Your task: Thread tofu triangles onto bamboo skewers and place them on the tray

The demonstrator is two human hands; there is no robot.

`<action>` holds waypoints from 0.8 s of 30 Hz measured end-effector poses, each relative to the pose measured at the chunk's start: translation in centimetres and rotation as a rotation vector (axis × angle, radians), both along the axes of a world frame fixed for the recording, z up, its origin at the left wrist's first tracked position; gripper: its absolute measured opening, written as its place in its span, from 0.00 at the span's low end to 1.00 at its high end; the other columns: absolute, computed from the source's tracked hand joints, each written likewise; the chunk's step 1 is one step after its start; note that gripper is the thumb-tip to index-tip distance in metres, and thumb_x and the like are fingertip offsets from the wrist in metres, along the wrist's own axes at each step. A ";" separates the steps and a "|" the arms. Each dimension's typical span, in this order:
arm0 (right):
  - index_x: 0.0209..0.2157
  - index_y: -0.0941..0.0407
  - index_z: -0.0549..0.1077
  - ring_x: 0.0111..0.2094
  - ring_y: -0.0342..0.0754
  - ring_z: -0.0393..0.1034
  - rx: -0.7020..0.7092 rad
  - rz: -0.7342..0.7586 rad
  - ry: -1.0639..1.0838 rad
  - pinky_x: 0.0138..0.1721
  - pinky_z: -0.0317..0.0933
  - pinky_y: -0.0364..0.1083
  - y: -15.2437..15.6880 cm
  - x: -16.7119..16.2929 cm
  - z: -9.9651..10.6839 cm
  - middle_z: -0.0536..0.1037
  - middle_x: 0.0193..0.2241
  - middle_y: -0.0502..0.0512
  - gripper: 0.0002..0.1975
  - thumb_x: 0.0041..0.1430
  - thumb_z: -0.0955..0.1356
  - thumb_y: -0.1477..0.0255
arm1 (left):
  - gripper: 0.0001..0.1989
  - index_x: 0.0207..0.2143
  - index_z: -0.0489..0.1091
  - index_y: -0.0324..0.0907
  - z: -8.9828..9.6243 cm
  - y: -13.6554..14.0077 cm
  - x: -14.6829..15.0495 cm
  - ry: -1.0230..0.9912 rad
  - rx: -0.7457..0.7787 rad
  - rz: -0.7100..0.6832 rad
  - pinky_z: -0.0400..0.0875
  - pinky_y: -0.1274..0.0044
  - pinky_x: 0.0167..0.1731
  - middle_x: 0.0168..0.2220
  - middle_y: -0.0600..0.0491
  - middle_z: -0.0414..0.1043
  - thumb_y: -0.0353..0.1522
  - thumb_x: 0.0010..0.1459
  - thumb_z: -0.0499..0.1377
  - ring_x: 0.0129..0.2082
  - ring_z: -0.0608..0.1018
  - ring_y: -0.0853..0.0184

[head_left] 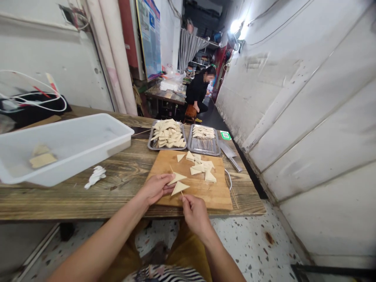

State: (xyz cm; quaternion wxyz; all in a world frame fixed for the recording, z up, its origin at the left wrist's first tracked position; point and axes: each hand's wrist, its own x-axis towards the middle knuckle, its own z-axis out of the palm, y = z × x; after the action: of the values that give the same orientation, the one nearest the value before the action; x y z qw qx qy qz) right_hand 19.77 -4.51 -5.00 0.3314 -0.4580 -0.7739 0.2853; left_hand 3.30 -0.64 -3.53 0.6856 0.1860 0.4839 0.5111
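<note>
Two pale triangular slices [179, 188], which look like tofu, are threaded on a thin wooden skewer [182, 193] above the cutting board's [164, 160] near left part. My left hand [157, 188] grips the slices at their left side, fingers partly behind them. The skewer's lower end is pinched between the thumb and fingers of my right hand [194, 209]; a short tip pokes out above the upper slice. More loose tofu triangles [202, 166] lie in a cluster on the board's far right part, with a single tofu triangle [180, 157] beside them.
Behind the board stand a metal tray heaped with skewered triangles [167, 133] and a second metal tray [204, 147] holding fewer. A cleaver [230, 156] and spare skewers [234, 196] lie right. Left are a white plastic tub [117, 137] and crumpled tissue [95, 176]. A person [198, 90] sits beyond.
</note>
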 end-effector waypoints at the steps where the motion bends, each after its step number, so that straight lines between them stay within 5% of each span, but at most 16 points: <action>1: 0.31 0.58 0.74 0.23 0.45 0.67 0.003 0.001 -0.036 0.25 0.54 0.39 0.1 0.0 0.3 0.74 0.22 0.53 0.15 0.61 0.58 0.75 | 0.04 0.32 0.72 0.32 0.1 0.1 0.0 0.005 0.007 0.000 0.76 0.78 0.28 0.31 0.43 0.76 0.23 0.53 0.57 0.27 0.78 0.67; 24: 0.28 0.57 0.68 0.23 0.44 0.66 -0.005 0.099 -0.166 0.25 0.53 0.39 -3.3 2.4 2.2 0.72 0.22 0.51 0.14 0.63 0.56 0.76 | 0.04 0.32 0.69 0.30 -0.5 0.9 -1.1 -0.053 -0.047 0.216 0.77 0.76 0.31 0.32 0.40 0.76 0.20 0.54 0.55 0.31 0.80 0.63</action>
State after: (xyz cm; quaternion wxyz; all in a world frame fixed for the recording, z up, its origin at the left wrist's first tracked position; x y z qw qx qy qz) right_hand 22.15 -7.85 -2.81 0.2504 -0.4423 -0.8196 0.2644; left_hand 2.17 0.23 -4.03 0.6435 0.1030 0.4947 0.5750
